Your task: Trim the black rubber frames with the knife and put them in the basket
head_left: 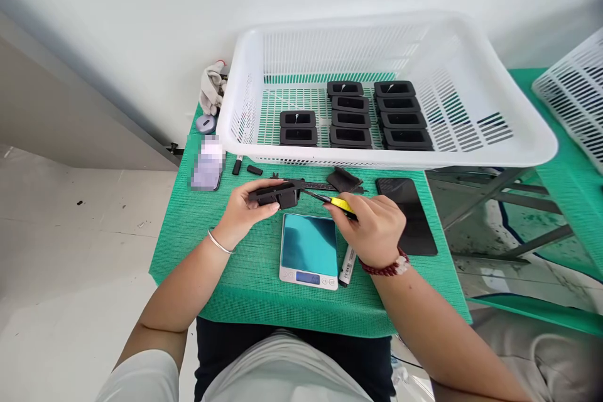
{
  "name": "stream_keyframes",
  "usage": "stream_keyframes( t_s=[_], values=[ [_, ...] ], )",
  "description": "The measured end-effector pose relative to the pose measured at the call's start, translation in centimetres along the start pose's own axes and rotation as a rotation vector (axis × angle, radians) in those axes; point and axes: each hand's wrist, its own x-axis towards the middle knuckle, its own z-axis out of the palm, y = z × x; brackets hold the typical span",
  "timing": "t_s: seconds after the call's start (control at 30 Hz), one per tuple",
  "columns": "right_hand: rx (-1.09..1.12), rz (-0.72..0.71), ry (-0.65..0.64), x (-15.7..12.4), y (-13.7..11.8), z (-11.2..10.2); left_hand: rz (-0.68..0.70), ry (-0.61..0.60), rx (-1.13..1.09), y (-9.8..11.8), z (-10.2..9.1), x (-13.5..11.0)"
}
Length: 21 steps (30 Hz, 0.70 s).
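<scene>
My left hand (pixel 245 207) is closed around a black plastic part (pixel 276 195), holding it above the green-covered table. In my right hand (pixel 370 223) is a slim tool with a yellow-and-black handle (pixel 342 204). Its thin dark tip points left and meets the right end of the part; whether it touches is too small to tell. Just below the hands lies a digital scale (pixel 309 245) with a shiny plate. A white marker (pixel 347 266) rests beside it, partly under my right wrist. Behind the part lies what looks like a black caliper (pixel 325 186).
A white plastic basket (pixel 343 157) holds several black rectangular frames (pixel 351 118). A dark phone or tablet (pixel 407 217) lies right, a crumpled black piece (pixel 345 179) behind my right hand. Gloves (pixel 213 88) and a round case (pixel 206 124) sit at left.
</scene>
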Motion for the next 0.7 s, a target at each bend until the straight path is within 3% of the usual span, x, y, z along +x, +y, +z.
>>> stream_keyframes(
  t_s=[0.27, 0.4, 0.5, 0.6, 0.7],
  values=[
    [0.044, 0.018, -0.011, -0.1, 0.1, 0.1, -0.044, 0.047, -0.124, 0.5, 0.2, -0.1],
    [-0.004, 0.115, -0.017, -0.4, 0.6, 0.3, -0.071, -0.032, -0.110, 0.6, 0.4, -0.2],
    [0.046, 0.161, 0.002, -0.4, 0.5, 0.3, -0.073, -0.011, -0.140, 0.5, 0.6, -0.1],
    [0.133, 0.150, 0.020, -0.1, -0.1, 0.1, -0.065, 0.060, -0.209, 0.3, 0.5, 0.1],
    [0.184, 0.106, -0.003, 0.2, -0.7, 0.0, -0.103, 0.043, -0.230, -0.1, 0.4, 0.2]
  ],
)
